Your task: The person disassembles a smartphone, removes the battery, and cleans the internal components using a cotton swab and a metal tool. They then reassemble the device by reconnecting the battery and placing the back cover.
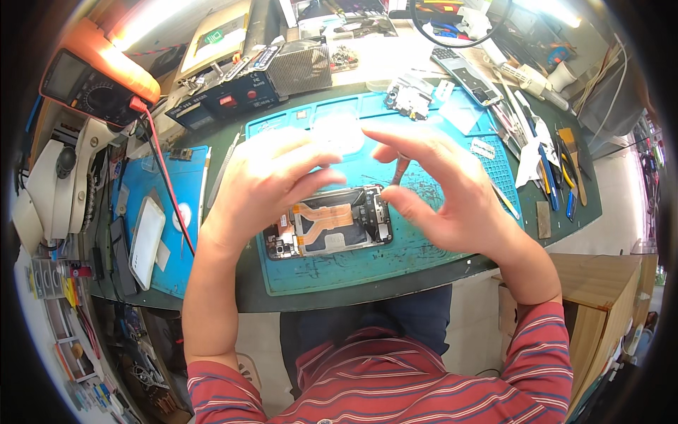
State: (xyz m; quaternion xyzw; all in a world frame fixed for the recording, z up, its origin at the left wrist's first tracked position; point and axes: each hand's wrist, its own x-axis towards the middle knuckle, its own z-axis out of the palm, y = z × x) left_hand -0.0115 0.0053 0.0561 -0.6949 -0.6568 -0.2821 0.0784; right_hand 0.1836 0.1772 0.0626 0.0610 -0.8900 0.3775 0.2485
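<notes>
An opened phone [330,222] lies on the blue work mat [424,258], its insides bared, with orange flex cables across its middle. Above the phone's left end hovers my left hand [272,177], fingers stretched and thumb apart, holding nothing I can see. My right hand [448,191] is curved over the phone's right end. A short, slim reddish-brown tool [400,171], looking like a small screwdriver, is held in its bent fingers, its lower end near the phone's edge. Glare washes out part of the left hand and the mat behind it.
An orange multimeter [99,74] with a red lead stands at left. Below it, a white phone-shaped panel [147,242] rests on a second blue mat [176,279]. Circuit parts [409,97] lie at the back; pliers [567,166] and tweezers crowd the right. A black box [222,99] stands behind.
</notes>
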